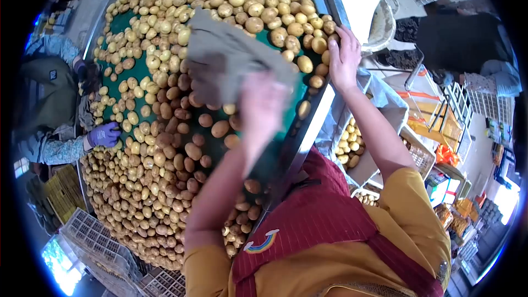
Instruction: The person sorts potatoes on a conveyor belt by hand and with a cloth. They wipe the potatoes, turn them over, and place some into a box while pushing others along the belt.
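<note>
Many small potatoes [165,0] cover a green-surfaced table [265,154] with a metal edge [314,126]. Over the middle of it, my left hand [263,104], blurred by motion, grips a grey-brown cloth [220,55] that hangs above the potatoes and hides some of them. My right hand [345,58] lies on the table's right edge, its fingers spread beside potatoes, with nothing held. Darker, dirt-coloured potatoes lie under and below the cloth.
Across the table at the left are a co-worker's purple-gloved hand [104,135] and dark-gloved hand [89,74]. A lined crate of potatoes [350,146] stands right of the edge. Plastic crates [102,245] are at the lower left, a bucket [382,27] at the upper right, another person [462,38] further right.
</note>
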A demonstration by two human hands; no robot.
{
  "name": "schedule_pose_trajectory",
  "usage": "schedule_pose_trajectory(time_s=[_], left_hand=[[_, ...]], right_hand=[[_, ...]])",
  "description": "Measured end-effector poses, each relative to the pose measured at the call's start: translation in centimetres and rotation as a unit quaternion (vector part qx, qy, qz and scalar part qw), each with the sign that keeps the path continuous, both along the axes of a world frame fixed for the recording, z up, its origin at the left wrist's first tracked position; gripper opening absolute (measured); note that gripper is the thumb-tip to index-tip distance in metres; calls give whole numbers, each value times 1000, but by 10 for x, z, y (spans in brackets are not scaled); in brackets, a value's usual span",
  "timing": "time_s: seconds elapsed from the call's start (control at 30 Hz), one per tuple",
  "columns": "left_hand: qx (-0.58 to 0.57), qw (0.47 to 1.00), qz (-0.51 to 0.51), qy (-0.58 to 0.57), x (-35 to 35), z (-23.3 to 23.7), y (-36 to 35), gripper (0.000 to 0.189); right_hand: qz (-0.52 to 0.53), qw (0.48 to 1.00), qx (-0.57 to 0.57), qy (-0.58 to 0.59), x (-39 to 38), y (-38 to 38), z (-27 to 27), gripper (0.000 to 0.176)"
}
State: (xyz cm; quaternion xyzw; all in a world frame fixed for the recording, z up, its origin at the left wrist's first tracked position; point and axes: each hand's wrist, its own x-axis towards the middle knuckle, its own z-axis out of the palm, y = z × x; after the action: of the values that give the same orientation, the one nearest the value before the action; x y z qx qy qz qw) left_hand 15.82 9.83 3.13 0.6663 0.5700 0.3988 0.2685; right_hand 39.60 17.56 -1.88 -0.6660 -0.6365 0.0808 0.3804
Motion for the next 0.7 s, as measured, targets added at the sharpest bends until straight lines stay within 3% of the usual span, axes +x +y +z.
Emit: schedule_pose_trajectory(time_s=[0.07, 0.13, 0.2, 0.27, 0.33, 0.37, 0.43, 0.5, 0.53, 0.7], left_hand=[[3, 989, -87, 118, 63, -54, -6, 49], [7, 980, -52, 194, 87, -70, 10, 51], [86, 983, -89, 138, 78, -92, 46, 49], [152, 962, -69, 215, 57, -86, 88, 44], [126, 956, -55, 260, 37, -46, 130, 34], [48, 961, -39, 270, 27, -21, 146, 30], [-49, 997, -6, 57, -23, 10, 162, 27], [27, 992, 122, -34, -85, 68, 131, 28], [133, 986, 99, -5, -141, 54, 127, 29], [52, 955, 273, -101, -265, 157, -35, 41]], right_hand=[[23, 999, 37, -13, 7, 4, -8, 38], [4, 1000, -1, -24, 5, 4, -6, 37], [21, 998, 1, -57, 11, 6, -12, 35], [20, 998, -17, -58, 8, 3, -5, 34], [31, 996, 8, -82, 11, 6, -11, 34], [37, 995, 17, -86, 13, 7, -12, 35], [33, 995, 4, -94, 16, 7, -13, 36], [19, 996, -14, -87, 11, 7, -10, 36], [27, 996, 0, -90, 14, 10, -17, 36], [39, 992, 7, -118, 15, 12, -17, 36]])
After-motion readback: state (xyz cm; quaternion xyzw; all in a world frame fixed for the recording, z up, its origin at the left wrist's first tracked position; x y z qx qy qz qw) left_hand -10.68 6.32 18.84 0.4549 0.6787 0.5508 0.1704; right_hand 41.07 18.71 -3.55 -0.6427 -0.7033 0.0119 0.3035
